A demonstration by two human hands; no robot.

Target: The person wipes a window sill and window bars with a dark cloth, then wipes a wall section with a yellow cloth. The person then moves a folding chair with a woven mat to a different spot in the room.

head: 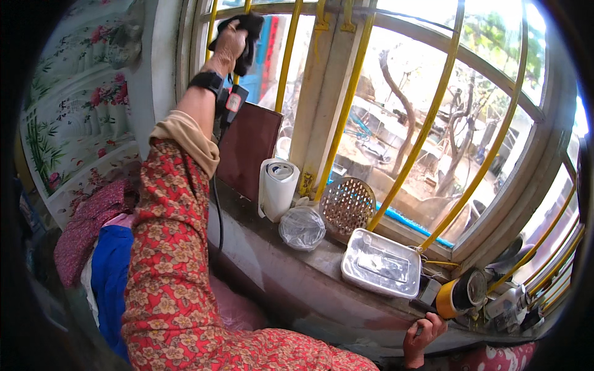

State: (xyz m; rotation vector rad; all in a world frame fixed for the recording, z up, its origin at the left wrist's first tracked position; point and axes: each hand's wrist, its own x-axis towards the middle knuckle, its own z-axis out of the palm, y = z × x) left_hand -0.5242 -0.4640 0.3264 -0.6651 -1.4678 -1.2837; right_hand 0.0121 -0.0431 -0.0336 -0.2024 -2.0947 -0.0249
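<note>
My left hand [230, 44] is raised to the upper left of the window and grips a bunched black cloth [250, 30] against the pane and a yellow bar. Below the wrist hangs a dark device [234, 104] with a red-edged label, its black cable [218, 208] trailing down. My right hand [423, 336] is low at the front edge of the windowsill [320, 264], fingers curled. Just above those fingers lies a dark, narrow object [422, 306]; whether they hold anything I cannot tell. A yellow and black cylindrical container [459, 292] lies close to that hand.
Along the sill stand a brown board [248, 148], a white roll [278, 190], a plastic-wrapped round item [302, 228], a perforated metal disc [348, 205] and a lidded clear-topped container [381, 263]. Yellow bars [429, 125] cross the window. Small bottles [506, 303] crowd the right; folded clothes [109, 269] lie left.
</note>
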